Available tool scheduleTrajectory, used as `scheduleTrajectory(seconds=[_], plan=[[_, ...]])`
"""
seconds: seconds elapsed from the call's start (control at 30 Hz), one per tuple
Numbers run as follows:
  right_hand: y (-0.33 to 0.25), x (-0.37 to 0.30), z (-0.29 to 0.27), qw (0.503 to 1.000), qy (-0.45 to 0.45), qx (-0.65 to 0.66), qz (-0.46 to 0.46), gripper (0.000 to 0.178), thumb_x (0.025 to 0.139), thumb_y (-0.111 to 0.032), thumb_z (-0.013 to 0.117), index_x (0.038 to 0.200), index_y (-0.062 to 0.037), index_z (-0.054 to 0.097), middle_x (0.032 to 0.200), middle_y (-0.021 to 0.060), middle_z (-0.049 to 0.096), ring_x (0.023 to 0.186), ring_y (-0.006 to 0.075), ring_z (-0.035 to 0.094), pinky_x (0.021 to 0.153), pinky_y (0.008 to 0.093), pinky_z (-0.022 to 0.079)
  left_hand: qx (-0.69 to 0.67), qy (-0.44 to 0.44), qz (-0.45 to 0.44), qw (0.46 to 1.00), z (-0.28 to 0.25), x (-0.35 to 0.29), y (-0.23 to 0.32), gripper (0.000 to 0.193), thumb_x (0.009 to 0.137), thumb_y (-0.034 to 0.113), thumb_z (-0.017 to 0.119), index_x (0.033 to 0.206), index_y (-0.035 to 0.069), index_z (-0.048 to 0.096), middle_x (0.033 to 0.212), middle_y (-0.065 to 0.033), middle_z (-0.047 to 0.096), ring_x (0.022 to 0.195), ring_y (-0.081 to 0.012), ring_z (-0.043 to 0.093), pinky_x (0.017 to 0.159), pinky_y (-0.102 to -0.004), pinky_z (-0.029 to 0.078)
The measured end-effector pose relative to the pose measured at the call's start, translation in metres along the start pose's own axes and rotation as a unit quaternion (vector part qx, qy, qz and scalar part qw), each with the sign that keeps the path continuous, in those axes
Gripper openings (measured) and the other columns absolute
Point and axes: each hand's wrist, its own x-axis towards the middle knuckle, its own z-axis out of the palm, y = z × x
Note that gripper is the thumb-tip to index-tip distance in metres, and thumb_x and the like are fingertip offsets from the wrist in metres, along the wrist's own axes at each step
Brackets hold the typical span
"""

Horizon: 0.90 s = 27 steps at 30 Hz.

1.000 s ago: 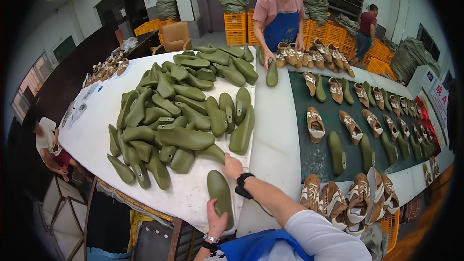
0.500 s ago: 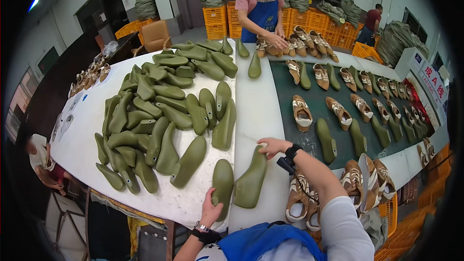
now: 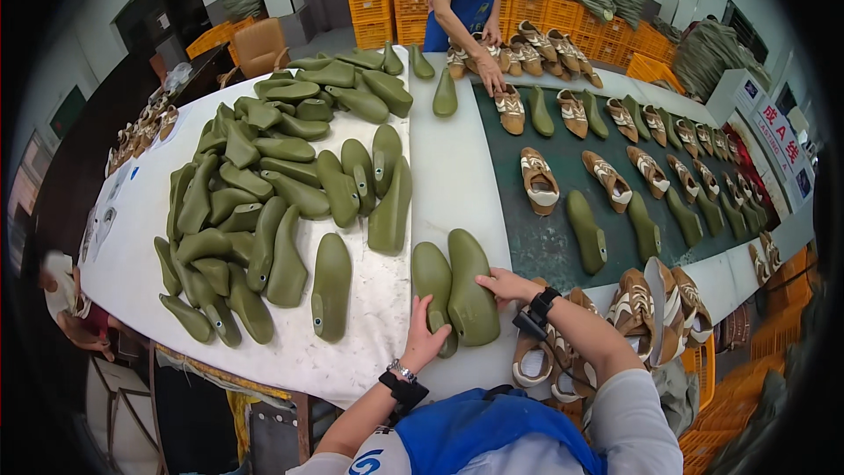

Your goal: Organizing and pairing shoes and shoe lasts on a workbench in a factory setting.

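Note:
Two olive-green shoe lasts stand side by side on the white tabletop in front of me, toes pointing away. My left hand [image 3: 425,334] grips the heel end of the left shoe last [image 3: 431,274], thumb at its right side. At the right shoe last [image 3: 471,286], my right hand [image 3: 508,287] pinches the edge with thumb and fingers; the fingertips are partly hidden. The two lasts touch or nearly touch. Left of them, a single last [image 3: 331,286] lies apart from a big heap of green lasts [image 3: 290,171] on the white cloth.
On the right, a dark green conveyor belt [image 3: 545,242] carries rows of brown-and-white shoes [image 3: 539,180] and lasts. More shoes [image 3: 633,312] crowd beside my right forearm. Across the table a co-worker in a blue apron [image 3: 470,4] touches a shoe on the belt. Orange crates [image 3: 374,18] line the wall.
My right hand has brought its last upright beside the left one, and both lie farther from me. A last from the heap's near edge now appears straighter. The co-worker's hand has reached onto the belt.

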Motion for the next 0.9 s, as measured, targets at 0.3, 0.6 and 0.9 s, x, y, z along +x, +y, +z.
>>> scheduleTrajectory(seconds=[0.3,0.6,0.9], plan=[[-0.034,-0.027,0.000,0.918,0.142,-0.367,-0.048,0.066,0.086,-0.055,0.044,0.134,-0.0105,0.036,0.104,0.0321,0.056,0.091,0.0435,0.059,0.080,0.0446,0.048,0.063,0.043,0.022,0.997,-0.013,0.110,-0.018,0.075,0.073,0.026,0.068,0.134,0.002,0.031,0.140,-0.0253,0.027,0.131,-0.0389,0.024,0.105,-0.0415,0.026],[-0.021,-0.024,0.031,0.897,0.161,-0.407,-0.052,0.050,0.079,-0.027,0.058,0.121,-0.0019,0.047,0.126,0.0494,0.021,0.080,0.0459,0.062,0.076,0.0404,0.052,0.283,0.091,-0.196,0.934,-0.071,0.203,-0.061,0.094,0.062,0.033,0.069,0.141,0.033,0.018,0.131,-0.0295,0.028,0.121,-0.0423,0.032,0.100,-0.0479,0.032],[-0.025,-0.023,0.035,0.885,0.203,-0.417,-0.046,0.057,0.079,-0.021,0.051,0.133,-0.0091,0.039,0.127,0.0469,0.025,0.077,0.0423,0.064,0.070,0.0391,0.054,0.341,0.031,0.036,0.939,-0.071,0.053,0.018,0.086,0.064,0.023,0.077,0.137,0.015,0.032,0.128,-0.0225,0.035,0.116,-0.0377,0.037,0.091,-0.0454,0.036]])
